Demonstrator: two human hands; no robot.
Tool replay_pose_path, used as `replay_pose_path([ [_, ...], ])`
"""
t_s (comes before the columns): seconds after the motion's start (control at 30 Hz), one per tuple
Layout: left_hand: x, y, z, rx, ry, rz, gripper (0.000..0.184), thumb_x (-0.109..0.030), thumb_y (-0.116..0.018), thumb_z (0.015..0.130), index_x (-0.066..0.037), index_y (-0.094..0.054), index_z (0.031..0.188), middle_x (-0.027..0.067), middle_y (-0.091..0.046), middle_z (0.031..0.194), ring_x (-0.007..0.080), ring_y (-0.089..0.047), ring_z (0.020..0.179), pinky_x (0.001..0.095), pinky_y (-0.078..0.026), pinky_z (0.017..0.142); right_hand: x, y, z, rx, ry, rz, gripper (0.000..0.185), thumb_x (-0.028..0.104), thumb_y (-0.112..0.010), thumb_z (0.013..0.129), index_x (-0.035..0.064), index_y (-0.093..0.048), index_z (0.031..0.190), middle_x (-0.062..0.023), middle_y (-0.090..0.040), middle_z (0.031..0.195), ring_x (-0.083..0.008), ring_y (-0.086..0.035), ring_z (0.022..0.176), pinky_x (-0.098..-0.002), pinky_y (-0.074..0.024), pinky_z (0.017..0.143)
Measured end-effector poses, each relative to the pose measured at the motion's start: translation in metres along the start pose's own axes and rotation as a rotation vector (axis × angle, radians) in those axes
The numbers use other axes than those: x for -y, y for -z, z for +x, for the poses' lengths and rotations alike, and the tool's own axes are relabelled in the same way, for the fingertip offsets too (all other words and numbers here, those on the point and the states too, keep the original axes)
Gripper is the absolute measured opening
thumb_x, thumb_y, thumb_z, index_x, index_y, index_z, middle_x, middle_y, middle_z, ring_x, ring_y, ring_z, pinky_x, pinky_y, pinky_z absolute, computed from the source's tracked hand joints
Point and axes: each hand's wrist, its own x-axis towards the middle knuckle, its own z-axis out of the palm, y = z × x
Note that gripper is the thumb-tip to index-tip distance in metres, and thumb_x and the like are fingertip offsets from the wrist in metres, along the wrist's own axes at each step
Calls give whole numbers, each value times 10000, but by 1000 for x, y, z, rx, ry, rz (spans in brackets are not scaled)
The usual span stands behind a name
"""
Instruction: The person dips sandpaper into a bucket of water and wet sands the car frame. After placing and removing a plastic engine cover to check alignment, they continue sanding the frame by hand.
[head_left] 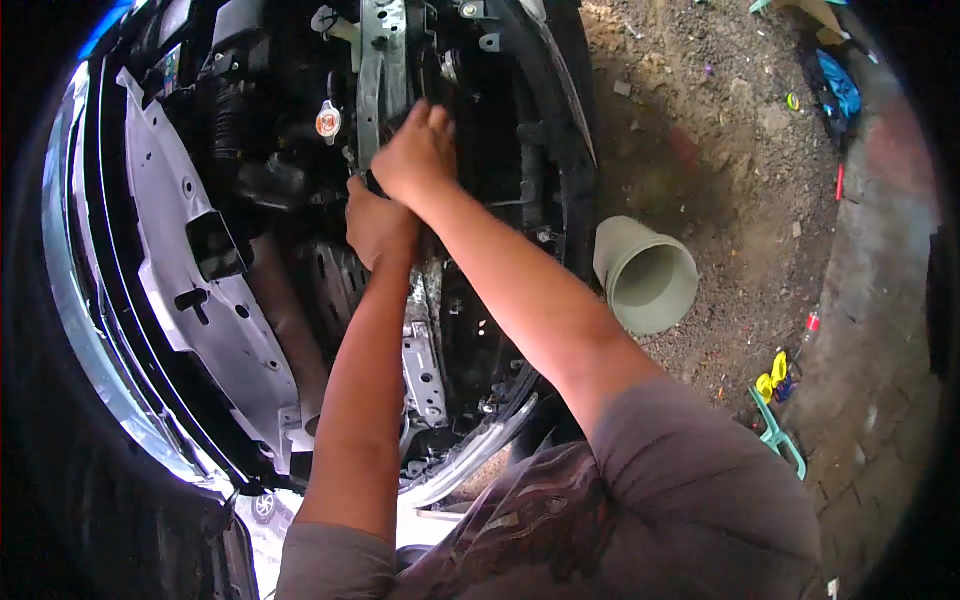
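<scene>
My hands are together over the front of an open car engine bay, at a long metal crossbar (383, 75). My right hand (420, 160) is closed, its curled fingers over the bar's edge; what they grip is hidden. Just below and partly behind it, my left hand (380, 228) is also closed beside the bar. Its fingertips are mostly covered, so anything held there cannot be made out. A radiator cap (328, 121) with an orange-red label lies to the upper left of both hands. Lower down, a pale metal bracket (424, 375) shows between my forearms.
A pale bucket (660, 285) lies tipped on the dirt ground beside the car. A green plastic frame (778, 435) and a yellow item (772, 377) lie farther right. The grey body panel (190, 240) runs along the left of the engine bay.
</scene>
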Motion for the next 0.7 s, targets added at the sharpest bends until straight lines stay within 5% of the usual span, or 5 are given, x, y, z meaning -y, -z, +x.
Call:
replay_pose_path([
  [0.17, 2, -5, 0, -80, -40, 9, 701, -568, -624, 993, 3, -570, 1395, 302, -716, 1275, 459, -699, 1195, 557, -549, 1021, 24, 12, 48, -19, -23, 43, 651, 294, -672, 859, -152, -602, 1328, -367, -509, 1516, -501, -440, 1473, -486, -343, 1274],
  [0.37, 3, -4, 0, -66, -29, 61, 689, -530, -642, 989, -1, -560, 1424, 285, -710, 1307, 450, -688, 1228, 544, -550, 1025, -16, 8, -20, 78, -15, -127, 684, 243, -737, 860, -138, -537, 1392, -354, -479, 1531, -488, -456, 1460, -495, -418, 1229],
  [0.5, 4, -10, 2, -121, -40, 17, 731, -540, -675, 954, 0, -556, 1432, 273, -707, 1327, 446, -675, 1254, 534, -538, 1053, 9, -4, 56, -25, 89, -4, 661, 296, -730, 860, -137, -613, 1345, -363, -537, 1478, -468, -507, 1426, -479, -408, 1232],
  [0.6, 17, -11, -5, -109, -42, 1, 738, -543, -703, 927, -5, -564, 1414, 268, -705, 1336, 445, -673, 1259, 538, -533, 1059, 15, -2, 51, -122, 131, -30, 702, 255, -697, 857, -160, -529, 1397, -380, -520, 1499, -485, -491, 1453, -487, -392, 1246],
  [0.7, 5, 0, -1, -58, -58, 15, 674, -504, -694, 957, -16, -569, 1405, 263, -706, 1339, 443, -676, 1247, 547, -540, 1044, -18, 4, -9, 74, 5, -150, 693, 241, -709, 860, -145, -536, 1410, -374, -525, 1513, -491, -496, 1439, -510, -385, 1250],
])
